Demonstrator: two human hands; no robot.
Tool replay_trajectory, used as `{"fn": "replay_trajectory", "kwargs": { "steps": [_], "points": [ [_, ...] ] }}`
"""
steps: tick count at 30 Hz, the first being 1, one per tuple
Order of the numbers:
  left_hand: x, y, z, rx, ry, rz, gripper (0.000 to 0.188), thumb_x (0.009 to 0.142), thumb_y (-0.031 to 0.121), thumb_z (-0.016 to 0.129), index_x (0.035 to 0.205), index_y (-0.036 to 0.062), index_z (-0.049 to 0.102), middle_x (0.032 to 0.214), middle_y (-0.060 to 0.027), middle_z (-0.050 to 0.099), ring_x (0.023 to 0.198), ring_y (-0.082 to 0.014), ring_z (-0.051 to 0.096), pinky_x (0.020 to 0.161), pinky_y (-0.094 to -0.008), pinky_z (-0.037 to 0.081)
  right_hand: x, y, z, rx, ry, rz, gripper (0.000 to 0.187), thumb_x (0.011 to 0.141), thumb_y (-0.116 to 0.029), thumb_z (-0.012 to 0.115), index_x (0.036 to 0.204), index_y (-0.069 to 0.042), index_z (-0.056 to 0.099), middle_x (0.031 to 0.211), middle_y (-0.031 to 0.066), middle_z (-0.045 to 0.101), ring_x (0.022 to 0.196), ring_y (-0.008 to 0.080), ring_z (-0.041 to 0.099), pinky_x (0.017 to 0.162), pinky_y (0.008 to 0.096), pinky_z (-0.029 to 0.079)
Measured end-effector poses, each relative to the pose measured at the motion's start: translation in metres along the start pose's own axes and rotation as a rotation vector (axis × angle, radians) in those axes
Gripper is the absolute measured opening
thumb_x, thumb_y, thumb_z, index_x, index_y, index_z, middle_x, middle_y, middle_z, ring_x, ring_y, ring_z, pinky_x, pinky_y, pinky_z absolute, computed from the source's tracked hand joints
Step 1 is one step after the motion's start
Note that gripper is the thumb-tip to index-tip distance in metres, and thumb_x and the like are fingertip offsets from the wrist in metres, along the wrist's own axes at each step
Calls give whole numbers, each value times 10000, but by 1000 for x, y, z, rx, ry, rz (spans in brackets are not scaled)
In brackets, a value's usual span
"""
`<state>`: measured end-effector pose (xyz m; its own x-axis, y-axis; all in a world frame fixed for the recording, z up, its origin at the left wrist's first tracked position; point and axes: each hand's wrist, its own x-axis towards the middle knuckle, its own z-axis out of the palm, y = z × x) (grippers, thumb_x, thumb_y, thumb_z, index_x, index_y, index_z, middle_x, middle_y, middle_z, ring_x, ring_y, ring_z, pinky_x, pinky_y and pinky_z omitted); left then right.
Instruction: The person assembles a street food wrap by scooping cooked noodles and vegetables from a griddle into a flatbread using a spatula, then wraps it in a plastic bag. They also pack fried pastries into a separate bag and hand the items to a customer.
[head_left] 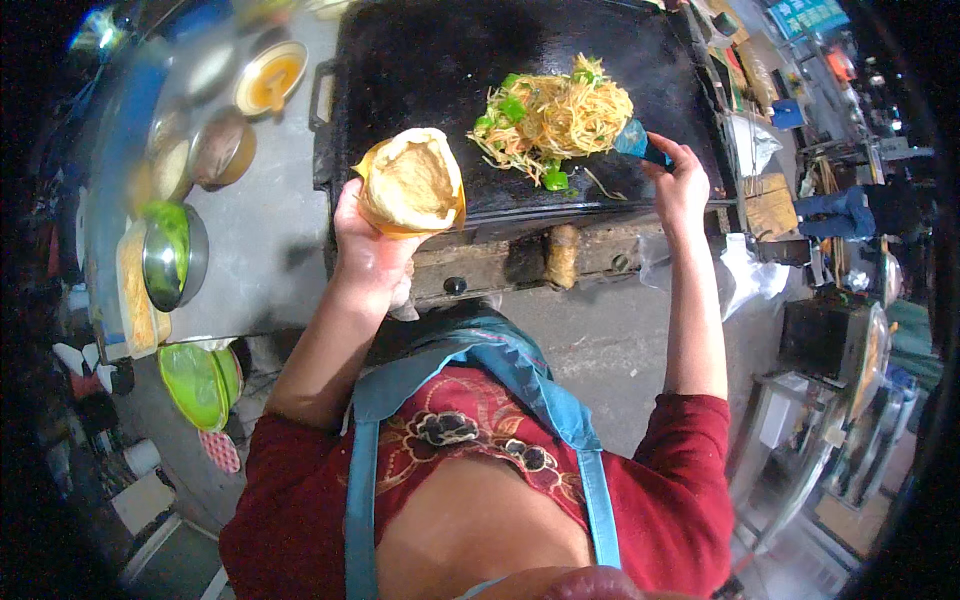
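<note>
My left hand (368,243) is wrapped round an opened bread pocket (412,188) in yellow paper, held over the griddle's near left corner with its hollow facing up. My right hand (684,186) grips a blue scraper (638,142). The scraper's blade touches the right side of a heap of pale shredded food (570,115), which could be noodles or cut vegetable strips. Green pepper pieces (513,107) are mixed into the heap, and one lies at its near edge. Underneath is a black flat griddle (420,75).
Left of the griddle, a grey counter (270,230) bears a bowl of orange sauce (245,92), a metal bowl of green pieces (197,270) and other blurred bowls. A green basin (200,385) sits lower left. Clear plastic bags (748,272) hang at the griddle's right.
</note>
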<state>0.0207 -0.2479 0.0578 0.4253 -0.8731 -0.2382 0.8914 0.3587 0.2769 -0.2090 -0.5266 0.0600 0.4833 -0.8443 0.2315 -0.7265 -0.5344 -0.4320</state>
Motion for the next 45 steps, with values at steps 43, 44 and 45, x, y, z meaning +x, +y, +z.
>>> {"fn": "replay_trajectory", "kwargs": {
  "steps": [43, 44, 45],
  "points": [
    [19, -18, 21, 319, 229, 35, 533, 865, 450, 354, 1275, 125, 456, 1282, -120, 490, 1165, -341, 471, 879, -577, 410, 2, 14, 12, 737, -315, 240, 395, 690, -30, 711, 1079, -39, 643, 983, 94, 673, 918, 173, 611, 847, 287, 450],
    [23, -22, 23, 352, 226, 35, 541, 874, 457, 340, 1279, 117, 449, 1275, -137, 493, 1159, -356, 474, 869, -567, 426, 1, 10, 5, 693, -294, 231, 386, 699, -2, 691, 1081, -31, 642, 987, 80, 664, 917, 159, 597, 849, 278, 445],
    [27, -23, 25, 364, 238, 16, 541, 881, 452, 331, 1283, 107, 441, 1281, -142, 485, 1155, -362, 477, 863, -567, 434, 1, 6, -4, 650, -272, 222, 379, 708, 26, 671, 1082, -24, 640, 991, 65, 654, 917, 145, 583, 851, 268, 441]
  ]
}}
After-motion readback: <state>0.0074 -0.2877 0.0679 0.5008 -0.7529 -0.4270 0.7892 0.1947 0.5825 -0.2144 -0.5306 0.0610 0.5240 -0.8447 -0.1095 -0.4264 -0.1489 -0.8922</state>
